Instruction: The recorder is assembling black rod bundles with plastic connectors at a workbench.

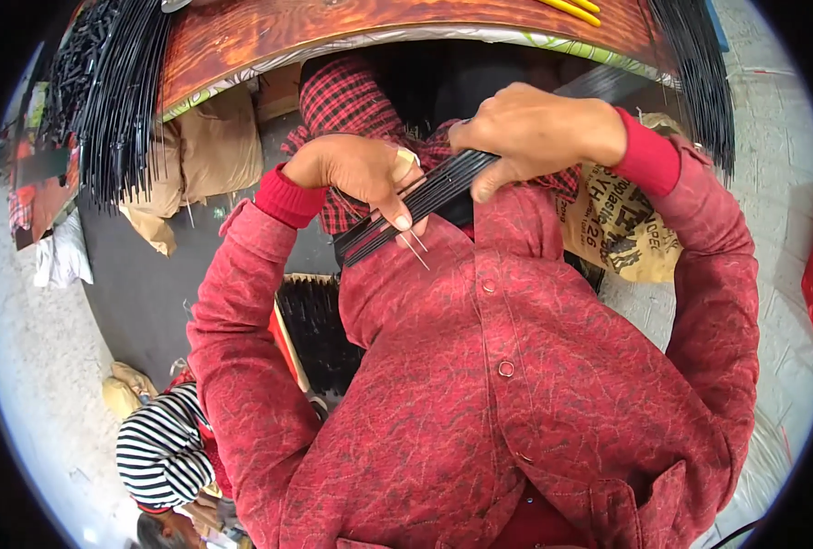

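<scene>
A bundle of thin black rods [448,186] lies slantwise over my lap, rising from lower left to upper right. My right hand [548,128] is closed round its upper part, thumb underneath. Toward the bundle's lower end, my left hand [356,172] pinches with thumb and fingers. A few thin, pale wire-like ends [416,249] poke out below those fingertips; whether they belong to the black rods, I cannot tell. A pale yellowish wrap [405,163] covers part of a left finger. Past my right hand the bundle's far end looks blurred.
A wooden table [406,32] curves across the top, with yellow sticks [571,11] on it. Long black rods hang off its left [127,101] and right [695,73] ends. Brown sacks [214,146] stand beneath. A person in striped clothing [164,448] is at lower left.
</scene>
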### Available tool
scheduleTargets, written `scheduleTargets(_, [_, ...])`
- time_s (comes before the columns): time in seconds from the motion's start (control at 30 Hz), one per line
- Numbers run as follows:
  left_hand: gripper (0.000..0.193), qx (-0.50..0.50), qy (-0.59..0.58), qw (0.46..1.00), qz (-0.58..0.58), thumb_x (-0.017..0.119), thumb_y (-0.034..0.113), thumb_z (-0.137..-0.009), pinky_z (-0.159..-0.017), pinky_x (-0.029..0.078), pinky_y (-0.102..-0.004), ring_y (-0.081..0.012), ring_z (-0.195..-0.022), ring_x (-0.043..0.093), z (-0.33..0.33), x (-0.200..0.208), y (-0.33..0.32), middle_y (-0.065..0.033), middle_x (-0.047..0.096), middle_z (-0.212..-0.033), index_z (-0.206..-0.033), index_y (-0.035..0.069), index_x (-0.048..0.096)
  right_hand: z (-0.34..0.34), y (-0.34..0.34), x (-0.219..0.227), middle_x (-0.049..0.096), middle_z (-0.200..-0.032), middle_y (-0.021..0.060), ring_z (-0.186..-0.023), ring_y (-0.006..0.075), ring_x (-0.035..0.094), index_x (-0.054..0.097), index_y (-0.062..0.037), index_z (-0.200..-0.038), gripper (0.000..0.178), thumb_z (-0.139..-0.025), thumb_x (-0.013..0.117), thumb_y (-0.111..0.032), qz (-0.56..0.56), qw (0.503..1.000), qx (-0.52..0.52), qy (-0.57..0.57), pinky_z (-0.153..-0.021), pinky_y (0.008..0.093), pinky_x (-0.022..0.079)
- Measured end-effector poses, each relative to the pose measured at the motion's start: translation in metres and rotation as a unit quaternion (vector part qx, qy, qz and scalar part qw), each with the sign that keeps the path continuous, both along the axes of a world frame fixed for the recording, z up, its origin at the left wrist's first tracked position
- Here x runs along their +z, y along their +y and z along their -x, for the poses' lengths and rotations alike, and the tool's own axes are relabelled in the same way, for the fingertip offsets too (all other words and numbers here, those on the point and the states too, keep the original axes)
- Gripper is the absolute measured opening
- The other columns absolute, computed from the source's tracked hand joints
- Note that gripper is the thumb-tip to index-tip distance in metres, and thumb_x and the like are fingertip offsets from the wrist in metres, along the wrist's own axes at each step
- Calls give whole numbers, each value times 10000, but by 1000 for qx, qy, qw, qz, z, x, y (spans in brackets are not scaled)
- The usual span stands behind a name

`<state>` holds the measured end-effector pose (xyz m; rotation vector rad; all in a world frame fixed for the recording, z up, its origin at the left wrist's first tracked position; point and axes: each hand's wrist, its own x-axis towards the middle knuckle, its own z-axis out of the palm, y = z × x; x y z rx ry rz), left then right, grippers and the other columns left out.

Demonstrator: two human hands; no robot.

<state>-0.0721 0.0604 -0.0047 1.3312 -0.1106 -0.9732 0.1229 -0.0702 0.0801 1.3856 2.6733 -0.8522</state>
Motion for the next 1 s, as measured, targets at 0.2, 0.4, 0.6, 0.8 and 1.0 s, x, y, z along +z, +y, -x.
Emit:
scheduleTargets(0.2, [357,-10,24,999,-25,787,222,-822,-760,505,-256,-114,-896,680,6,-8,-14,-41,750,-946,-1099,17,694,2,6,-22,646,-672,60,-623,195,662,619,8,-930,369,-997,554,-349,411,911,-33,-13,-590,361,520])
scheduleTargets(0.4, [334,-3,-10,1000,-23,783,259,-806,-662,482,-253,-99,-798,634,9,-14,-12,-32,751,-909,-1004,-4,728,-2,10,-37,608,-713,29,-598,152,576,597,-6,-893,360,-1023,501,-328,471,880,-38,45,-559,318,494])
scheduleTargets(0.6, [411,111,-30,992,-54,701,155,-877,-865,538,-285,-160,-993,678,14,16,16,-128,731,-1080,-1225,-57,646,-6,14,-38,623,-717,47,-661,162,639,616,7,-970,365,-1041,500,-332,457,886,-63,51,-602,323,514])
scheduleTargets(0.8, [371,357,-100,922,-110,618,89,-944,-986,512,-325,-219,-1136,658,55,47,28,-161,704,-1176,-1279,-70,599,-9,16,-30,591,-686,43,-625,148,593,601,11,-878,400,-1031,501,-345,456,878,-121,76,-569,311,504])
scheduleTargets(1.0, [336,397,-68,903,150,641,97,-945,-878,570,-398,-289,-974,717,93,72,-13,-228,717,-1067,-1236,-70,628,-25,19,-29,533,-621,5,-517,111,492,591,-19,-815,377,-1023,496,-319,358,903,-194,137,-492,288,438])
